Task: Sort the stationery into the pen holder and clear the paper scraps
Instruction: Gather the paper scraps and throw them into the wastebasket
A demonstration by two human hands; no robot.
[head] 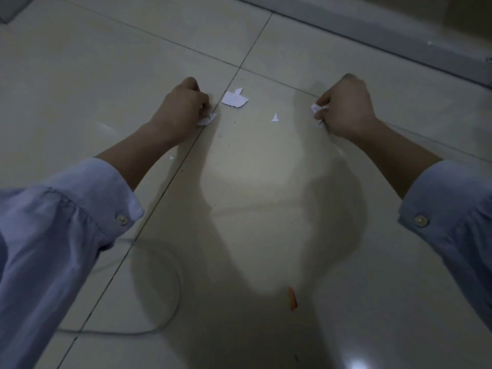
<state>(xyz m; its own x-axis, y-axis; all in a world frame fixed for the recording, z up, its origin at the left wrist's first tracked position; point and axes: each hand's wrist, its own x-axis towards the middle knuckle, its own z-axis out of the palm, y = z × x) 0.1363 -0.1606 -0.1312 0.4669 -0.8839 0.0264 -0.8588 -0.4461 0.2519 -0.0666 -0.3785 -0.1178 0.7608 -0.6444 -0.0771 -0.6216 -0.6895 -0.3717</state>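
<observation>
White paper scraps lie on a pale tiled floor. My left hand (183, 105) is closed low over the floor, its fingers pinched on a small white scrap (207, 120). My right hand (343, 105) is closed on a crumpled white scrap (317, 108). Between the hands lies a larger torn scrap (234, 98) on the tile joint. A small triangular scrap (275, 118) rests to its right. A tiny fleck of paper (171, 157) sits beside my left forearm. No pen holder or stationery is in view.
A white cable (170, 310) loops across the floor at lower left. A small orange piece (292, 298) lies near the bottom centre. A grey baseboard (399, 41) runs along the wall at upper right. Both forearms wear light blue sleeves.
</observation>
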